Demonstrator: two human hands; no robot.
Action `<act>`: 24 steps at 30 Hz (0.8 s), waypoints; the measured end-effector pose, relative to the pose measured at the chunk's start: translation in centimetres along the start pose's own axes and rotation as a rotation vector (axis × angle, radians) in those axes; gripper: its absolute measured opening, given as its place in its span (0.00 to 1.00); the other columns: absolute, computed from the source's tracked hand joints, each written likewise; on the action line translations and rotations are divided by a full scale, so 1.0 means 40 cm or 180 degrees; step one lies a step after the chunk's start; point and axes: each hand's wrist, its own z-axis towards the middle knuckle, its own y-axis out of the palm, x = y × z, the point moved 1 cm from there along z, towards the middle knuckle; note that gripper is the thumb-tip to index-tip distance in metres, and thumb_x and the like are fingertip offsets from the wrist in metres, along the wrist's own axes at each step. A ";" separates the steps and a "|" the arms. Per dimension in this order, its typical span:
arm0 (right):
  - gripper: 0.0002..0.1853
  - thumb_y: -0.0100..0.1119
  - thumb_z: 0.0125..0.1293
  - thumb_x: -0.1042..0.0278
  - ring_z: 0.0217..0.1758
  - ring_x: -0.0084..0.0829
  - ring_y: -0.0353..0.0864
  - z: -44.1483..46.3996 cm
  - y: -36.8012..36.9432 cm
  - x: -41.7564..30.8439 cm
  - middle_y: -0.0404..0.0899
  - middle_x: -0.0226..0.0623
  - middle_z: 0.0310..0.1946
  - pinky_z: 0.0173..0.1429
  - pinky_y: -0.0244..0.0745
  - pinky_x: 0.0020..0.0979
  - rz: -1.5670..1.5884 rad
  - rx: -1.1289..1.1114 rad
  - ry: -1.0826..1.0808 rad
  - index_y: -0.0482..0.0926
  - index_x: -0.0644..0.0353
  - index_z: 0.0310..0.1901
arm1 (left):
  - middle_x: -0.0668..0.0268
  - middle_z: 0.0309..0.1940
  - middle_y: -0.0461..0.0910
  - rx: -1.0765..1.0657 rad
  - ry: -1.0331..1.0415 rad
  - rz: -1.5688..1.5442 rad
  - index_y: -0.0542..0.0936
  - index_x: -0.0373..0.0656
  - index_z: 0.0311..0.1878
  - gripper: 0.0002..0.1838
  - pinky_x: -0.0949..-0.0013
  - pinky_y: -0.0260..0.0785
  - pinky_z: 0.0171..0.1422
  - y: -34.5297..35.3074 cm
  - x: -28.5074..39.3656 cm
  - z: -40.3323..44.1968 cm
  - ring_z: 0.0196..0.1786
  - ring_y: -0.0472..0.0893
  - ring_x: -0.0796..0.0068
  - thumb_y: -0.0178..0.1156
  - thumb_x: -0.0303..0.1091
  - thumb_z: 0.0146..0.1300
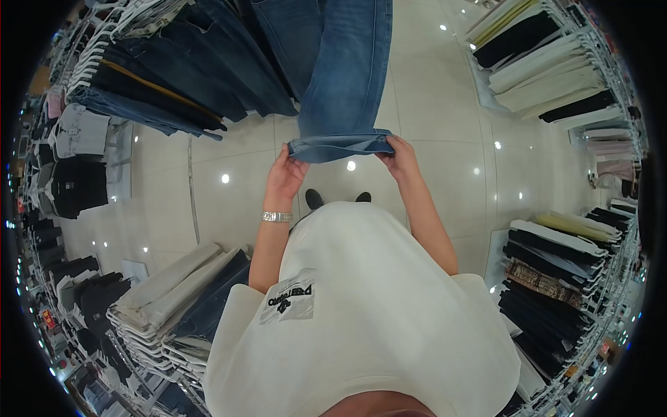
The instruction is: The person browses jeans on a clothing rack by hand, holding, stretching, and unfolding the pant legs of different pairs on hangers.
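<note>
A pair of blue jeans [347, 83] stretches down from the top of the view, with one leg's hem pulled toward me. My left hand [286, 175] pinches the left edge of that hem, and a silver bracelet or watch band [276, 217] circles the wrist. At the hem's other edge, my right hand [399, 158] grips the denim between thumb and fingers. Between both hands the leg opening is spread wide, showing the lighter inner side. The waist end of the jeans is out of view.
More dark jeans [187, 69] hang on white hangers at upper left. Light trousers [167, 285] hang on a rack at lower left. Racks of folded-over trousers [549, 69] and dark trousers [542, 313] line the right. Glossy tiled floor [438, 187] lies below.
</note>
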 end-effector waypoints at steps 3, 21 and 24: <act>0.12 0.50 0.74 0.69 0.47 0.35 0.85 -0.008 0.026 -0.010 0.83 0.43 0.45 0.54 0.84 0.39 0.0720 0.0082 0.0229 0.76 0.69 0.51 | 0.60 0.49 0.82 -0.0210 -0.0044 -0.0093 0.75 0.40 0.49 0.14 0.62 0.74 0.66 -0.028 0.001 0.015 0.55 0.81 0.66 0.47 0.41 0.79; 0.13 0.52 0.73 0.60 0.45 0.37 0.84 -0.019 0.063 -0.035 0.84 0.38 0.38 0.56 0.78 0.39 0.1078 -0.0280 0.0624 0.79 0.61 0.38 | 0.54 0.50 0.83 0.0389 0.0020 0.0078 0.78 0.35 0.52 0.21 0.55 0.73 0.64 0.037 0.029 -0.006 0.55 0.82 0.58 0.51 0.47 0.76; 0.14 0.51 0.73 0.60 0.46 0.39 0.84 -0.026 0.076 -0.044 0.85 0.42 0.41 0.57 0.78 0.41 0.1036 -0.0359 0.0621 0.80 0.63 0.41 | 0.52 0.51 0.83 0.0265 -0.0055 0.0076 0.79 0.35 0.52 0.23 0.54 0.72 0.65 0.040 0.033 -0.004 0.56 0.81 0.55 0.51 0.48 0.75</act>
